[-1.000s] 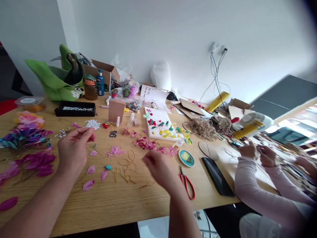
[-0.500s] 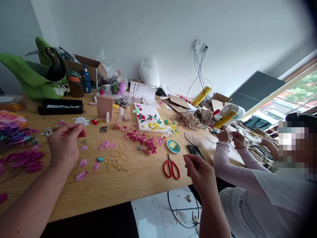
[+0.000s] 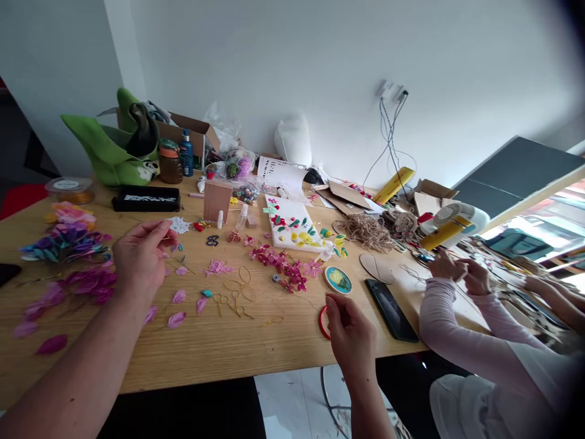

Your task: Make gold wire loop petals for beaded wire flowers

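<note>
My left hand (image 3: 141, 259) is raised over the table's left part, its thumb and fingertips pinched together; what they hold is too small to name. Pink petals (image 3: 176, 320) lie just right of that forearm. Near the front edge, my right hand (image 3: 351, 329) is closed in a pinch too, and I cannot make out anything in it. It covers most of the red-handled scissors (image 3: 324, 322). Between my hands lie gold wire loops (image 3: 235, 300), a turquoise piece (image 3: 207, 293) and a branch of magenta flowers (image 3: 278, 261). A round turquoise piece (image 3: 338, 280) lies behind my right hand.
A black phone (image 3: 391, 310) lies right of my right hand. Beyond it, a person's hands (image 3: 457, 271) work at the table. At the back stand a green bag (image 3: 112, 155), bottles and a wooden block (image 3: 217, 202). Purple and blue flowers (image 3: 66, 241) lie far left.
The view has swung left, so the table's things appear further right. My right hand has moved left relative to the table and now covers most of the scissors. Both hands remain pinched.
</note>
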`<action>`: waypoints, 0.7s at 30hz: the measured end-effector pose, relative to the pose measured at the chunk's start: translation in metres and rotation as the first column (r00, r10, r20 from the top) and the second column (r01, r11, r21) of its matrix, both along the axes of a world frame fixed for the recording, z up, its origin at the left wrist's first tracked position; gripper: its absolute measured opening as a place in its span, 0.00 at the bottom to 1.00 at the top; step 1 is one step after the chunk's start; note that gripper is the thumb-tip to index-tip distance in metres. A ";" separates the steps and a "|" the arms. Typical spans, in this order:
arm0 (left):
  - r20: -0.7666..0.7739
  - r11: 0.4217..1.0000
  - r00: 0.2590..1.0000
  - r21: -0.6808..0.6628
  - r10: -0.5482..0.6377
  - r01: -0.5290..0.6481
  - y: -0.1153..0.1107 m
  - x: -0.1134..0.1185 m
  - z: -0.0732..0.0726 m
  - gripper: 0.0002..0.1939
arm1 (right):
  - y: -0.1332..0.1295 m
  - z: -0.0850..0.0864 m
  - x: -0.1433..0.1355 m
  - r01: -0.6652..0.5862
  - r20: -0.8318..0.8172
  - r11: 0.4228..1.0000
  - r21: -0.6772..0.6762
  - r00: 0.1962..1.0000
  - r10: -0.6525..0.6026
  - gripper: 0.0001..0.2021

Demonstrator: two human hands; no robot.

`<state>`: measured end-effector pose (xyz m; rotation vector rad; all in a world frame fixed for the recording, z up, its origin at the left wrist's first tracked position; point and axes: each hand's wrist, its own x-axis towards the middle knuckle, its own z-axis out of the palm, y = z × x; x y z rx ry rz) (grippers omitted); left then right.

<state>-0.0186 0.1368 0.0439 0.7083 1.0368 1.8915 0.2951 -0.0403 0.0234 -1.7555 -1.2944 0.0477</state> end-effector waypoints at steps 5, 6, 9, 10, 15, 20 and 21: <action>0.052 0.998 0.998 0.055 -0.036 0.033 -0.011 -0.013 0.020 0.08 | 0.009 -0.003 -0.016 0.079 -0.044 0.981 0.176 0.996 -0.073 0.16; 0.055 0.997 0.998 0.065 -0.036 0.033 -0.014 -0.016 0.026 0.08 | 0.011 -0.003 -0.019 0.096 -0.066 0.974 0.205 0.994 -0.084 0.16; 0.065 0.995 0.998 0.098 0.001 -0.007 -0.025 -0.029 0.041 0.07 | 0.015 -0.004 -0.028 0.130 -0.146 0.947 0.292 0.985 -0.090 0.15; 0.068 0.994 0.997 0.110 0.020 -0.028 -0.028 -0.034 0.045 0.08 | 0.017 -0.005 -0.030 0.133 -0.172 0.939 0.317 0.982 -0.081 0.14; 0.019 0.975 0.993 0.190 0.117 -0.119 -0.036 -0.057 0.055 0.05 | 0.028 -0.004 -0.042 0.094 -0.228 0.913 0.397 0.974 -0.001 0.12; -0.016 0.951 0.984 0.261 0.177 -0.167 -0.041 -0.063 0.061 0.07 | 0.048 0.009 -0.053 -0.009 -0.162 0.905 0.426 0.983 0.087 0.11; -0.022 0.948 0.984 0.273 0.178 -0.165 -0.042 -0.064 0.063 0.07 | 0.053 0.012 -0.055 -0.038 -0.148 0.906 0.422 0.983 0.110 0.10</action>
